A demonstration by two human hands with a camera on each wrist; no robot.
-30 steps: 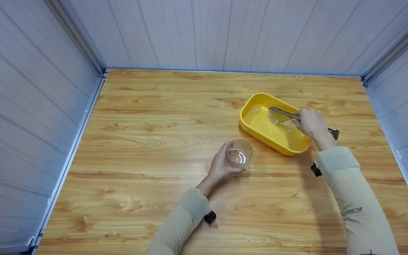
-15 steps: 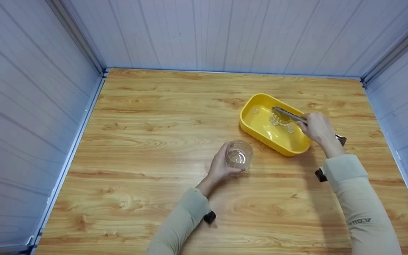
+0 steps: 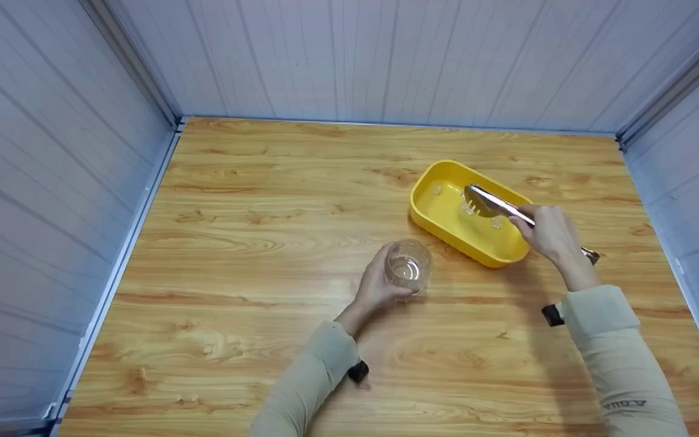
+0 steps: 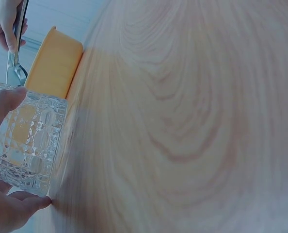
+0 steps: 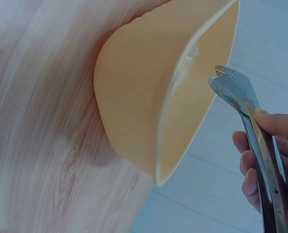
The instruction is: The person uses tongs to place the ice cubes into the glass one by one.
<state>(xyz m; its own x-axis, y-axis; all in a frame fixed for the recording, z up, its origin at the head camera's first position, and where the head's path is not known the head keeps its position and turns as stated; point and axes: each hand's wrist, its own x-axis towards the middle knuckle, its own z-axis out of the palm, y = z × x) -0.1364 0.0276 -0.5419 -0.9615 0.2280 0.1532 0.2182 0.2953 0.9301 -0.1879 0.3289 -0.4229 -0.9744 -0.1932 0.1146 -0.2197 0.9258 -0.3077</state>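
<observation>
My left hand (image 3: 378, 283) grips a clear, patterned drinking glass (image 3: 409, 267) standing on the table. In the left wrist view, thumb and fingers wrap the side of the glass (image 4: 32, 141). My right hand (image 3: 554, 233) holds metal serving tongs (image 3: 501, 205) over a yellow tub (image 3: 455, 233). The right wrist view has the tongs (image 5: 258, 131) pinched between thumb and fingers, their tips near each other above the rim; whether something clear sits between them I cannot tell. Several small clear pieces, like ice cubes (image 3: 437, 190), lie on the tub's floor, partly hidden by the tongs.
The wood-grain table (image 3: 252, 243) is bounded by pale panel walls (image 3: 355, 60) at the back and both sides. The tub stands right of the middle, just beyond the glass.
My right hand has drawn back toward the lower right, and the tongs have risen from among the clear pieces. The left hand and the glass stay where they were.
</observation>
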